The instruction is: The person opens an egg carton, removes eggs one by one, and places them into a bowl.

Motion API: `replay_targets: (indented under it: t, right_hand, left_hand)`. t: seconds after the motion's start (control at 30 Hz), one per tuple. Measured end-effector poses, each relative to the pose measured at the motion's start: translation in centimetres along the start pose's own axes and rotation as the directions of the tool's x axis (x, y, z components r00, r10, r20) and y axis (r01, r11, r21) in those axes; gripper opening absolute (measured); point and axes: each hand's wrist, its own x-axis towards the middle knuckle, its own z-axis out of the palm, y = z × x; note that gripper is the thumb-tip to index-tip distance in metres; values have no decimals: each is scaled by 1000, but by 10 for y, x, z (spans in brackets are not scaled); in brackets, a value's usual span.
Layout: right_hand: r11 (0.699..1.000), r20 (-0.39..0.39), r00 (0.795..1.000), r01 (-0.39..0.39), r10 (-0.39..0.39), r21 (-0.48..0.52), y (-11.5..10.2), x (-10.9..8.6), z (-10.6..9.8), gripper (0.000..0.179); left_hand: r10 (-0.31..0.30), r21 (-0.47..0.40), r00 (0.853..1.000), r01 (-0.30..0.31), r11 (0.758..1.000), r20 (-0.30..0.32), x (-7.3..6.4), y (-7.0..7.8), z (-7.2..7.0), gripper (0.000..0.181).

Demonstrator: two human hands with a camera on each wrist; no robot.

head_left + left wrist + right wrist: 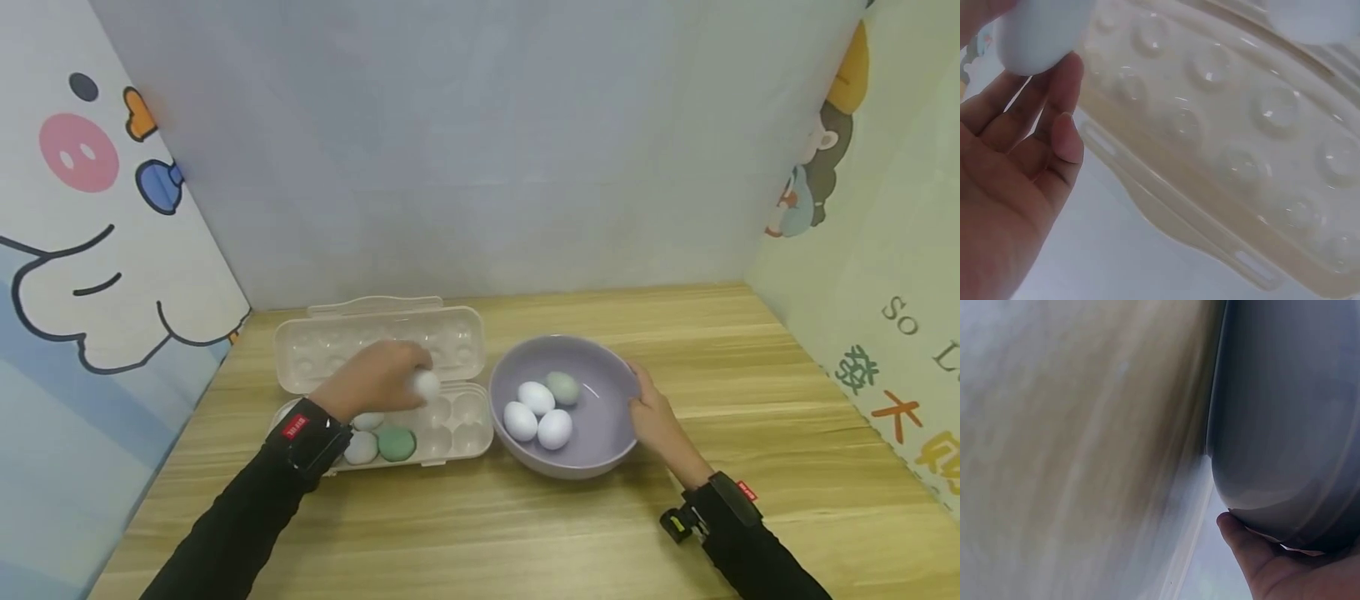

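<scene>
the left hand (382,379) pinches a white egg (427,386) between its thumb and fingers, holding it above the clear plastic egg carton (471,442), near the seam where the tray meets its raised lid (463,337). in the left wrist view the egg sits at the fingertips, with the dimpled plastic beside it, and a white rounded shape is cut off at the top edge. the carton lies open on the wood-grain table (525,537); in its tray, just below the left hand, rest a green egg (396,443), a pale egg (361,447) next to it and another pale egg (367,421) behind, partly covered by the hand. the right hand (663,421) grips the right side of a purple bowl (611,421), and the right wrist view shows a digit touching the bowl's outer wall. the bowl stands upright just right of the carton, holding three white eggs (554,429) and a pale green egg (562,388), grouped toward its left side. both arms wear black sleeves (232,517). behind the table hangs a plain greyish backdrop (480,150), with a cartoon-printed panel (112,275) on the left and a pale green panel (885,275) with lettering on the right.
</scene>
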Motion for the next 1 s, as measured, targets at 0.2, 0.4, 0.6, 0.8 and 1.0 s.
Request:
replay_targets:
  t: [0.2,0.4,0.6,0.8,1.0]
  right_hand:
    - [999,5,1000,-2,2,44,0,-1,-1,54]
    - [998,4,1000,-16,16,56,-2,0,0,56]
    - [997,5,1000,-17,16,73,-1,0,-2,56]
    - [998,-16,1000,-3,4,62,-1,1,-1,56]
    - [997,-8,1000,2,-1,79,0,0,1,57]
  left_hand:
    - [142,35,988,-140,990,-67,25,16,1,35]
    - [168,-10,983,-169,985,-72,52,40,9,27]
    - [147,-88,989,-147,985,-7,85,68,21,35]
    - [209,-61,976,-205,977,61,116,90,36,34]
    - [314,33,942,-320,947,120,137,106,50,27]
